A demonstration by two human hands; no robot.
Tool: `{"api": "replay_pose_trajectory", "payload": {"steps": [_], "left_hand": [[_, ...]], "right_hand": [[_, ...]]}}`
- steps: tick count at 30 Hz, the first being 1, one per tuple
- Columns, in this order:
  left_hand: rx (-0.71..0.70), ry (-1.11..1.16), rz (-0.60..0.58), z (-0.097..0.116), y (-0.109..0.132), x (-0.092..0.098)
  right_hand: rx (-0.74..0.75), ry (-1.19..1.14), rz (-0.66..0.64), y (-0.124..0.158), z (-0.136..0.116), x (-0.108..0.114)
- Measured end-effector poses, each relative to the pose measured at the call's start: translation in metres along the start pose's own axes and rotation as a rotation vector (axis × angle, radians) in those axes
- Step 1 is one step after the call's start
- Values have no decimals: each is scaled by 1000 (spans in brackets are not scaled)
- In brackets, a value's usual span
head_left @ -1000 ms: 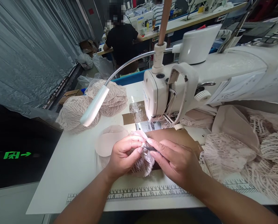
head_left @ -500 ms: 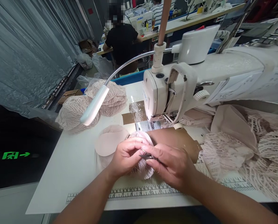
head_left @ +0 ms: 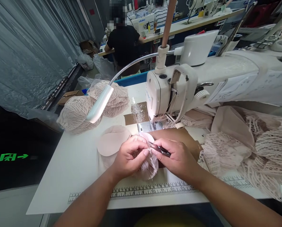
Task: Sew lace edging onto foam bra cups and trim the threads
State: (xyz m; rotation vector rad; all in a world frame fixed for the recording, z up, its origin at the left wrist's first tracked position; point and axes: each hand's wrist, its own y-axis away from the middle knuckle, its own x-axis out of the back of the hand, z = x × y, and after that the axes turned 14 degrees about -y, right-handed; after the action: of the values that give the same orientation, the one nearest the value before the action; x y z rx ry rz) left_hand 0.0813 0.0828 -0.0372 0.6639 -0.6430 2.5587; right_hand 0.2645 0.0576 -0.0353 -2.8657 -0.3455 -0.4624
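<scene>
Between my hands is a pale pink lace cup piece (head_left: 148,168), bunched up in front of the sewing machine (head_left: 158,94). My left hand (head_left: 131,155) pinches its upper edge between thumb and fingers. In my right hand (head_left: 176,156) are small dark thread snips (head_left: 161,149), their blades pointing up and left. The right thumb and finger tips are close to the lace at the pinched edge, and I cannot tell whether they touch it. Smooth beige cup pieces (head_left: 112,142) lie on the table just left of my left hand.
Stacked lace cups (head_left: 78,113) stand at the back left under a bendable lamp (head_left: 100,104). More lace and beige fabric (head_left: 228,154) is heaped on the right. A printed ruler (head_left: 141,193) runs along the table's front. A person in black (head_left: 123,44) sits beyond.
The snips have turned in my right hand, their blades now pointing up-left above the lace edge. My left hand keeps its pinch on the lace. The view has shifted slightly.
</scene>
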Motion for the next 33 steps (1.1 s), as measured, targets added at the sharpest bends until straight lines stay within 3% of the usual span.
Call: {"api": "replay_pose_trajectory", "payload": {"steps": [5, 14, 21, 26, 33], "left_hand": [[-28, -6, -22, 2, -1, 0], [73, -39, -4, 0, 2, -1], [178, 108, -24, 2, 1, 2], [296, 302, -143, 0, 0, 5], [264, 461, -84, -8, -1, -1]], "right_hand": [[11, 41, 4, 2, -1, -1], [21, 95, 58, 2, -2, -2], [32, 46, 87, 0, -4, -2], [-86, 3, 77, -2, -4, -1], [-230, -121, 48, -4, -7, -1]]}}
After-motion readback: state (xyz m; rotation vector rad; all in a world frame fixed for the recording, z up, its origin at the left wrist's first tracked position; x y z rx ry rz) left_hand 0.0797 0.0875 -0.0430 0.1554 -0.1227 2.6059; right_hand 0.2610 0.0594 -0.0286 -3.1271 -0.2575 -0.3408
